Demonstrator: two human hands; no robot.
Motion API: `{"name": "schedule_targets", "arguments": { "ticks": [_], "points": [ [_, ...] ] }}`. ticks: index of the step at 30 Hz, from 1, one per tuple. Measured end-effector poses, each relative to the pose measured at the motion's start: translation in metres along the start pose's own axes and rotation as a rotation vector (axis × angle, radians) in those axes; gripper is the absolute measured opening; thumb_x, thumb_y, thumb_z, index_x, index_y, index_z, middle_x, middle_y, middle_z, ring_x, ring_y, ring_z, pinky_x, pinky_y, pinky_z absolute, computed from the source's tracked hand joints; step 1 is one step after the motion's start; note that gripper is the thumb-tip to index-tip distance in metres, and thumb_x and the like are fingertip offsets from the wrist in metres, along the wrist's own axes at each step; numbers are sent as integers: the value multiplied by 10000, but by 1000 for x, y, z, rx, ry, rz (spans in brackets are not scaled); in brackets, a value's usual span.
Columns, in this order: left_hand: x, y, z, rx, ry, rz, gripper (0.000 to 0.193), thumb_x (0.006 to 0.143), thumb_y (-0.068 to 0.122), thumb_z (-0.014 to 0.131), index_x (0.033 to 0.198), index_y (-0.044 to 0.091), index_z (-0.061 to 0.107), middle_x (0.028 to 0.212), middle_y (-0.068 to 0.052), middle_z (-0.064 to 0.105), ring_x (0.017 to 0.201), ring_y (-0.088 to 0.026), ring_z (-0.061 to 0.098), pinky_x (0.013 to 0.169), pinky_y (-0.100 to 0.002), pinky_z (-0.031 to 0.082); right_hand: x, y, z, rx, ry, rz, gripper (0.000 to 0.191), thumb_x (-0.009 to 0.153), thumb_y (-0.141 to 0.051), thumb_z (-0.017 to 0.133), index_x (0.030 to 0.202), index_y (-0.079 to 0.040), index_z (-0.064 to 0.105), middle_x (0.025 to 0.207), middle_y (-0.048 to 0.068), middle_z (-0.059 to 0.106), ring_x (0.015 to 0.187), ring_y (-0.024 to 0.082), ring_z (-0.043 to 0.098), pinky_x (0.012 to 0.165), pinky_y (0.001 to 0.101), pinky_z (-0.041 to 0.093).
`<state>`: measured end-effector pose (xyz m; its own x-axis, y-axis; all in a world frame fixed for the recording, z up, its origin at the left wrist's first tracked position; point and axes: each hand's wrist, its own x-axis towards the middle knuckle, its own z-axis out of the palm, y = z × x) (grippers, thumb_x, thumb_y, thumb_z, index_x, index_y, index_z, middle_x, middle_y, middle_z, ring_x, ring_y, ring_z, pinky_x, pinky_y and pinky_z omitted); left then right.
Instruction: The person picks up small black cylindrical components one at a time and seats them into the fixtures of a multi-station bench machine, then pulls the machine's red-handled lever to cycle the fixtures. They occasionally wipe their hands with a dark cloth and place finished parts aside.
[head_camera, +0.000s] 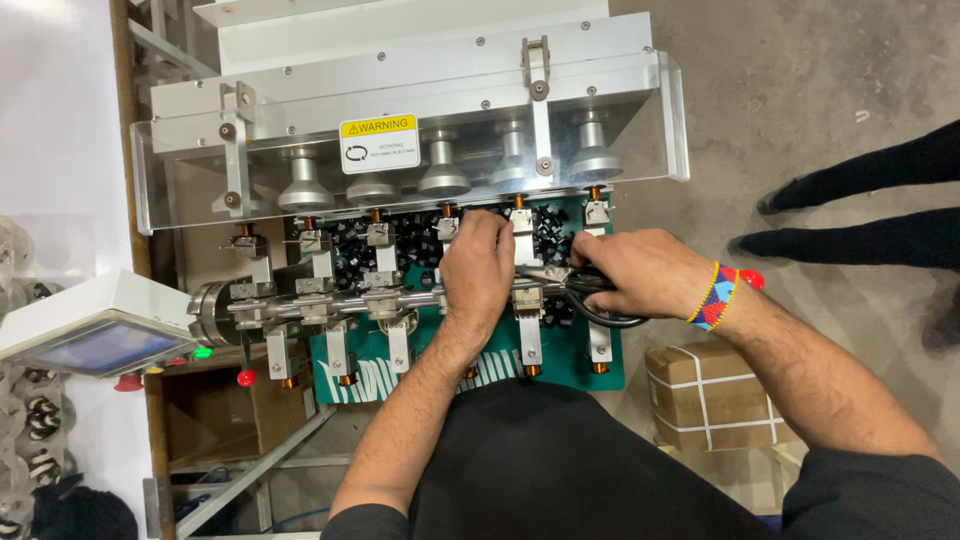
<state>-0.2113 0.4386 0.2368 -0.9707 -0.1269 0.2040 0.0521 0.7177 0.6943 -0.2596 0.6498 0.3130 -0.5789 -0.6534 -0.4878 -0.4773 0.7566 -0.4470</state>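
Two hands work at a row of metal clamps on a small machine, the right one holding scissors.

The left hand (478, 270) lies palm down over the machine's horizontal steel shaft (330, 300), fingers curled onto the small black parts (395, 245) heaped on the green plate (565, 350) between the clamps (527, 300); whether it pinches anything I cannot tell. The right hand (640, 272), with a beaded wristband (716, 297), is closed around black-handled scissors (590, 295), whose blades point left towards the left hand's fingers, just above the shaft. Above, a clear guard (420, 150) covers a row of round metal heads. A tilted control panel (95, 335) sits to the left, a strapped cardboard box (705, 395) on the floor to the right, and another person's dark shoes (800, 240) stand beyond.
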Motion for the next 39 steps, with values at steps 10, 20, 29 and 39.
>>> {"name": "schedule_targets", "arguments": {
  "ticks": [10, 20, 29, 39],
  "points": [
    [-9, 15, 39, 10, -6, 177, 74, 909, 46, 685, 896, 10, 622, 863, -147, 659, 765, -362, 669, 680, -459, 534, -74, 8, -22, 93, -204, -3, 506, 730, -338, 828, 1141, -200, 568, 882, 79, 714, 856, 325, 694, 722, 461, 526],
    [0, 34, 65, 52, -141, 157, 201, 977, 229, 705, 926, 35, 716, 860, -119, 698, 738, -323, 709, 625, -431, 562, -104, 62, -50, -3, 42, 283, 764, 652, -543, 865, 1200, -108, 558, 942, 110, 710, 864, 300, 709, 774, 425, 541],
    [7, 59, 81, -9, -218, 35, 221, 904, 263, 691, 872, 49, 736, 935, -112, 708, 800, -333, 704, 680, -438, 550, -65, 78, -22, -19, 111, 40, 569, 704, -383, 837, 1094, -91, 542, 957, 134, 720, 898, 366, 696, 724, 481, 531],
    [-3, 84, 89, -115, 78, 155, 110, 1005, 125, 629, 1042, 22, 632, 1058, -133, 681, 863, -345, 701, 718, -427, 579, -112, 51, -26, 38, -89, 178, 519, 776, -378, 838, 1150, -200, 526, 854, 81, 723, 859, 347, 699, 729, 475, 531]
  ]
}}
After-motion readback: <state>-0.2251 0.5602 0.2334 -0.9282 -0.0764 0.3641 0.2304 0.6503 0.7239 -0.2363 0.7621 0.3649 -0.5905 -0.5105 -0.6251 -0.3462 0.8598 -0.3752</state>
